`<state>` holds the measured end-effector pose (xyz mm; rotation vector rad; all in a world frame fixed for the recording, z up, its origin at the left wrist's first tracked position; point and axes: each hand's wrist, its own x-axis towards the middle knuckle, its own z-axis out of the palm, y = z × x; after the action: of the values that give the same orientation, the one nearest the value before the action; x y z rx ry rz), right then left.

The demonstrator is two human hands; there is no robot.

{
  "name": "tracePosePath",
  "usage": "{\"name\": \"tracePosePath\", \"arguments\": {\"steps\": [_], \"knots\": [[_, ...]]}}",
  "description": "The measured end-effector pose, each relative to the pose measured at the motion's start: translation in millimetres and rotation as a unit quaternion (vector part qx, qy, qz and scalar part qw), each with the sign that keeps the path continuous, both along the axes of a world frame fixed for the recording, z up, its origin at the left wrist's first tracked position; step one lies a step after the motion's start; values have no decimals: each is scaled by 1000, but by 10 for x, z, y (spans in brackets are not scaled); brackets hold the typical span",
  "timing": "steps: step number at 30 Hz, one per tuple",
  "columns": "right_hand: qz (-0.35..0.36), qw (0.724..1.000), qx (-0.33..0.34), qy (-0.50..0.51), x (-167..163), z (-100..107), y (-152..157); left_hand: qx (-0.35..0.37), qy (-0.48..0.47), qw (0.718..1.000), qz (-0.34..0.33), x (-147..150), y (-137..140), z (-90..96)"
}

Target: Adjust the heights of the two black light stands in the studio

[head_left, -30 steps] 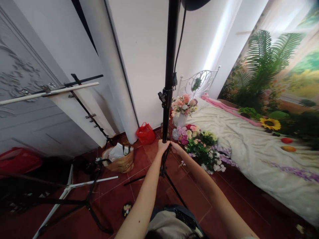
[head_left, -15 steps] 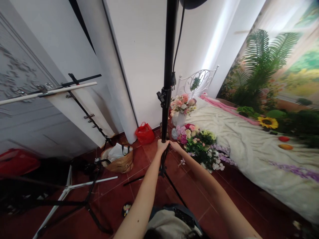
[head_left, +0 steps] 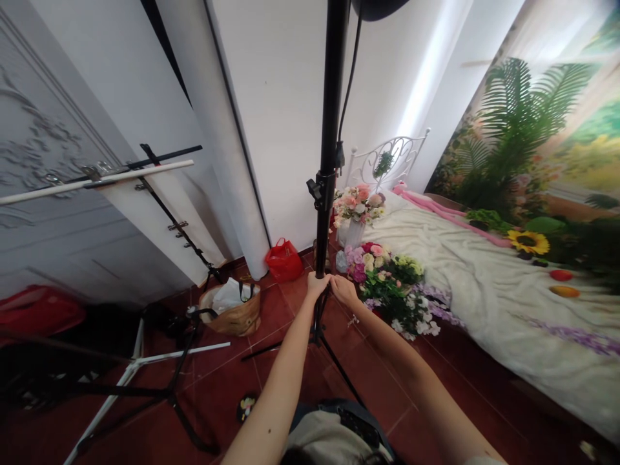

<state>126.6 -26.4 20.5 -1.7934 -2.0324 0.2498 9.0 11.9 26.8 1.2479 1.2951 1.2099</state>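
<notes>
A black light stand (head_left: 325,219) rises upright in the middle of the view, its tripod legs spread on the floor. My left hand (head_left: 318,284) is closed around the lower pole, just above the legs. Against the pole's right side, at the same height, my right hand (head_left: 343,289) is closed with its fingertips on the stand. The exact part under those fingertips is hidden. Higher up, the pole carries a collar with a black knob (head_left: 314,188). A black cable with a plug (head_left: 340,155) hangs beside it from a dark rounded fixture (head_left: 380,8) cut off at the top.
Artificial flowers (head_left: 382,278) lie right of the stand beside a bed with a cream blanket (head_left: 465,278). A woven basket (head_left: 237,316) and red bag (head_left: 284,259) sit left. White and black stand legs (head_left: 130,371) spread over the lower-left floor.
The right hand has shifted slightly at the pole, its back turned more into view. The left hand keeps its hold, and the whole view has moved a little.
</notes>
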Motion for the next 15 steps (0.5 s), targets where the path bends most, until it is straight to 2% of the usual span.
{"name": "tracePosePath", "arguments": {"steps": [10, 15], "knots": [[8, 999, 29, -27, -31, -156, 163, 18, 20, 1000, -2, -29, 43, -116], [13, 999, 11, -37, -29, -230, 244, 10, 25, 1000, 3, -29, 73, -141]]}}
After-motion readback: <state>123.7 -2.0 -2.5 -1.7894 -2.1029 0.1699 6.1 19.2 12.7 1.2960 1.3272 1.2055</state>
